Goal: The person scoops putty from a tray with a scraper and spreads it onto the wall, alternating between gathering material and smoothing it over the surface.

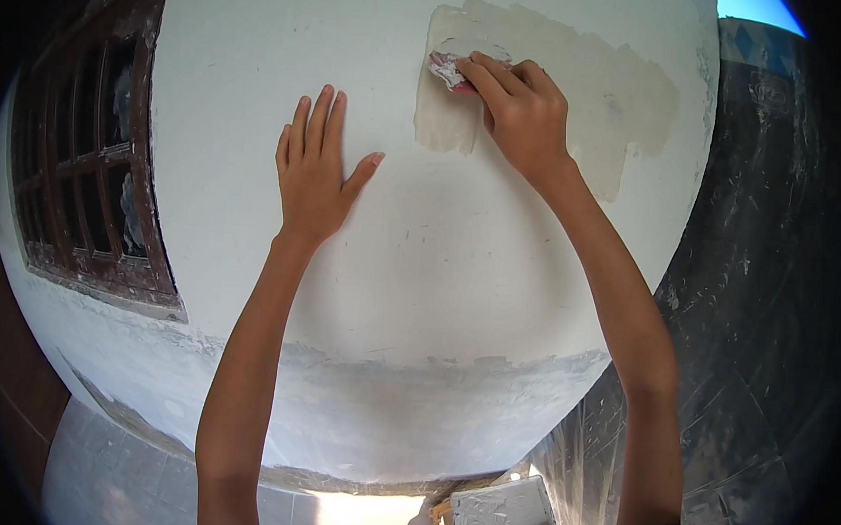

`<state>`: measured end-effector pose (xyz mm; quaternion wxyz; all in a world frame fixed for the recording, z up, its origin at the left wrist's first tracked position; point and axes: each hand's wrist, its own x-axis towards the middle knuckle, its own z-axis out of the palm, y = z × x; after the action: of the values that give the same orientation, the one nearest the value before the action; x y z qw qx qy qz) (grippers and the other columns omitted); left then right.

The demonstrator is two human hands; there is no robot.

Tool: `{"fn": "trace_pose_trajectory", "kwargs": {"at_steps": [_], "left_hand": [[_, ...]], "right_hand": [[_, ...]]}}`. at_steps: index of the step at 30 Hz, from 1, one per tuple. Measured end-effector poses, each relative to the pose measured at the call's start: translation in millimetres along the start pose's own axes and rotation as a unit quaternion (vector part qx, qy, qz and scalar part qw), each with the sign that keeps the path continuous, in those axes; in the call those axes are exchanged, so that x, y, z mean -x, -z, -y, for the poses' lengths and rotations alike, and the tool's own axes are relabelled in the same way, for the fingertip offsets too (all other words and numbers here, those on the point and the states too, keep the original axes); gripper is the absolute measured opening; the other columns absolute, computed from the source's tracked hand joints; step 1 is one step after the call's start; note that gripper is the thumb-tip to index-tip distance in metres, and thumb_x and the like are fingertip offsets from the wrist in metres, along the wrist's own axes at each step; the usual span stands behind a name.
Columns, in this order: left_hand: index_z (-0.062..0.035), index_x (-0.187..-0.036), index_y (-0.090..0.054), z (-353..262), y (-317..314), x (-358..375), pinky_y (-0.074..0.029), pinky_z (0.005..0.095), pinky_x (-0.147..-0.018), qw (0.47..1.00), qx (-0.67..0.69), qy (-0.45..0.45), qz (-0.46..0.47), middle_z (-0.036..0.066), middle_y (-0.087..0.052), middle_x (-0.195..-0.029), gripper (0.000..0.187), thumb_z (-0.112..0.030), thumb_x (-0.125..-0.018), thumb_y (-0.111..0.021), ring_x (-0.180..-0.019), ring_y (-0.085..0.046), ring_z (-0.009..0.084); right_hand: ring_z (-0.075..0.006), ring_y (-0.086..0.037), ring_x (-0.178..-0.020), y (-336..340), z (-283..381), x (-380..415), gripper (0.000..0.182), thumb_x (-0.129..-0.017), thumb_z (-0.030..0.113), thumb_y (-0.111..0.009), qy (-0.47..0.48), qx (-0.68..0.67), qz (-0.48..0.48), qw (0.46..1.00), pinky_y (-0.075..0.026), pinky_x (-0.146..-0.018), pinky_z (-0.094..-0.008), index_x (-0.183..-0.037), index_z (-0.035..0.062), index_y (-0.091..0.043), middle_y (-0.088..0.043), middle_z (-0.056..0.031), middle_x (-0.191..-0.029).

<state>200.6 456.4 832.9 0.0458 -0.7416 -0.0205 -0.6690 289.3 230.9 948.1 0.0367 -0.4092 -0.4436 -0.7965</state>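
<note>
My left hand [316,176] lies flat against the white wall [458,264], fingers stretched out and holding nothing. Higher up and to the right, my right hand [525,116] grips a putty spreader [445,71] smeared with white putty, a little pink or red showing at its edge. The spreader is against the wall at the left side of a damp-looking beige patch of putty [600,101]. My fingers hide much of the spreader, so its full shape does not show.
A dark wooden window frame with panes [89,150] is set in the wall on the left. Dark plastic sheeting [750,327] hangs along the right. Below, near the wall's foot, stands a tray of grey-white putty [502,516] on the tiled floor [133,476].
</note>
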Motion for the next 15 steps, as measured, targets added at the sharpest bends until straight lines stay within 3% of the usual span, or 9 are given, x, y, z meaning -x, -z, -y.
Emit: {"fn": "trace_pose_trajectory", "kwargs": {"at_steps": [6, 10, 12, 15], "left_hand": [[-0.0056, -0.156, -0.026, -0.4, -0.1, -0.9, -0.012, 0.0526, -0.120, 1.000, 0.008, 0.007, 0.003, 0.012, -0.026, -0.163, 0.080, -0.051, -0.097, -0.056, -0.152, -0.016, 0.0322], [-0.0066, -0.155, -0.031, 0.3, -3.4, 0.8, -0.015, 0.0523, -0.119, 1.000, 0.002, -0.002, -0.016, 0.011, -0.028, -0.162, 0.079, -0.054, -0.097, -0.055, -0.151, -0.019, 0.0323], [-0.0066, -0.155, -0.030, 0.0, -3.8, 0.1, -0.015, 0.0524, -0.119, 1.000, 0.001, -0.001, -0.014, 0.011, -0.028, -0.162, 0.079, -0.054, -0.097, -0.055, -0.151, -0.019, 0.0322], [-0.0063, -0.156, -0.026, 0.0, -1.4, 0.9, -0.013, 0.0538, -0.120, 1.000, 0.002, -0.005, -0.006, 0.012, -0.025, -0.163, 0.080, -0.052, -0.097, -0.055, -0.152, -0.016, 0.0329]], "right_hand": [[-0.0197, -0.061, -0.073, 3.9, 26.5, 46.8, 0.026, -0.074, 0.001, -0.071, 0.043, 0.023, -0.007, 0.999, -0.055, -0.063, -0.0282, -0.099, 0.0088, -0.072, -0.073, -0.0113, -0.107], [-0.0208, -0.061, -0.074, 26.0, 56.2, 87.7, 0.022, -0.076, 0.002, -0.072, 0.057, 0.022, 0.045, 0.997, -0.055, -0.064, -0.0293, -0.097, 0.0073, -0.072, -0.072, -0.0165, -0.108], [-0.0204, -0.060, -0.072, 41.6, 68.4, 98.3, 0.023, -0.075, 0.001, -0.071, 0.055, 0.017, 0.059, 0.997, -0.055, -0.062, -0.0289, -0.097, 0.0078, -0.072, -0.073, -0.0149, -0.108], [-0.0192, -0.056, -0.067, 61.7, 71.4, 90.5, 0.034, -0.069, -0.001, -0.072, -0.035, -0.099, 0.067, 0.992, -0.052, -0.059, -0.0278, -0.101, 0.0090, -0.073, -0.074, -0.0062, -0.106]]}}
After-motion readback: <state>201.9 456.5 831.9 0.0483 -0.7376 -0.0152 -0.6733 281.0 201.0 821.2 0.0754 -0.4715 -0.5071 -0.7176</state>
